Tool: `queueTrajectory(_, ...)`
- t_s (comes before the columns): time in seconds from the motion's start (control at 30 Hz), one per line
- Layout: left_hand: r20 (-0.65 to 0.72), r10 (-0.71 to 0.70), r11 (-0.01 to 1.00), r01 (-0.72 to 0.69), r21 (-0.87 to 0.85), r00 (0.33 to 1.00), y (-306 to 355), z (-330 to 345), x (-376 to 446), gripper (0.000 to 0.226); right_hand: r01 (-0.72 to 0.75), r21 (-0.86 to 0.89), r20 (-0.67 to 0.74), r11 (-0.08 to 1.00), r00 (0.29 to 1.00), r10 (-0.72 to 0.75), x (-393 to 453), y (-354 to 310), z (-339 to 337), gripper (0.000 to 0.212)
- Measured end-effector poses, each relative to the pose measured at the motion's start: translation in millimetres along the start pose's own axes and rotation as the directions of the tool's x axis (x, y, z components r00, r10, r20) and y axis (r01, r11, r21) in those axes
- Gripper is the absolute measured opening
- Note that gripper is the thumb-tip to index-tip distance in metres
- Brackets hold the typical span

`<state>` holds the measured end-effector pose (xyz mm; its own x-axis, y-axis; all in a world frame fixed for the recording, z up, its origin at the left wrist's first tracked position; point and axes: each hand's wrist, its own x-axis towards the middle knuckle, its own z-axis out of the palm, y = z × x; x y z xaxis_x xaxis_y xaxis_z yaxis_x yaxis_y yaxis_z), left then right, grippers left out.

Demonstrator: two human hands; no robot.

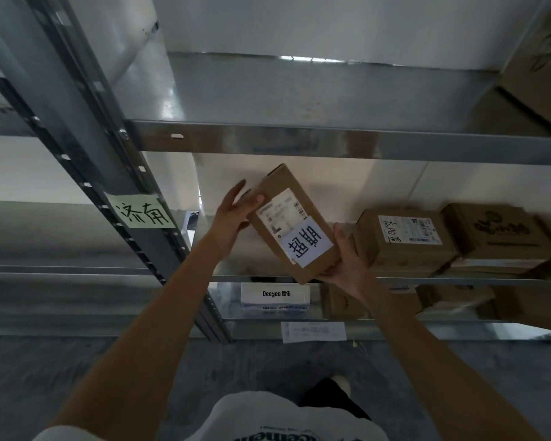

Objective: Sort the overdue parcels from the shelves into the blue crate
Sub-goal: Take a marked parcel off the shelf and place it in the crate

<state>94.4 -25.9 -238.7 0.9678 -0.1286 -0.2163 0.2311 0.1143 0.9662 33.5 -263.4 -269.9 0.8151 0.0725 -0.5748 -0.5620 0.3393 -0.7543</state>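
Frame centre: left hand (236,208) and right hand (347,265) hold tilted parcel (295,224) by opposite ends; loose end-grip risks drop. Crate unseen.

Head-worn camera looks forward and down, close to metal shelves (331,144).

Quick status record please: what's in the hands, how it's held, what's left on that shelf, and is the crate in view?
held item: brown parcel, tilted, white note with handwritten characters on its face
left hand: grips the upper end
right hand: supports the lower end
position: in front of the middle shelf, lifted off it
same shelf, right: two more cardboard boxes
green label: on the upright
blue crate: not in view
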Motion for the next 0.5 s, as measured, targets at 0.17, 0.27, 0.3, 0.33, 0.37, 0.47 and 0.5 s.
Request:
queueTrajectory(0.17, 0.062, -0.173, 0.976, 0.179, -0.125, 0.983, -15, 16, -2, 0.068, 0.026, -0.059, -0.059, 0.998, 0.998, -0.029, -8, 15, 20, 0.084)
queueTrajectory(0.27, 0.122, -0.135, 0.982, 0.149, -0.117, 0.983, -5, 21, -6, 0.049, 0.149, -0.228, -0.079, 0.962, 0.982, -0.17, -16, 11, 17, 0.081)
queueTrajectory(0.3, 0.148, -0.121, 0.984, 0.138, -0.11, 0.981, -2, 26, -7, 0.045, 0.201, -0.261, -0.069, 0.944, 0.972, -0.226, -19, 8, 15, 0.081)
queueTrajectory(0.33, 0.168, -0.114, 0.984, 0.135, -0.114, 0.979, 1, 32, -8, 0.043, 0.252, -0.269, -0.055, 0.93, 0.96, -0.275, -24, 2, 16, 0.075)
queueTrajectory(0.37, 0.173, -0.111, 0.984, 0.132, -0.116, 0.979, 2, 40, -9, 0.043, 0.296, -0.269, -0.045, 0.917, 0.947, -0.319, -27, -2, 18, 0.067)
queueTrajectory(0.47, 0.118, -0.103, 0.982, 0.12, -0.147, 0.988, 0, 65, -11, 0.045, 0.387, -0.226, -0.122, 0.894, 0.899, -0.42, -29, -12, 20, 0.048)
queueTrajectory(0.5, 0.097, -0.103, 0.98, 0.118, -0.162, 0.99, -2, 72, -12, 0.044, 0.405, -0.199, -0.157, 0.892, 0.885, -0.437, -31, -13, 20, 0.045)
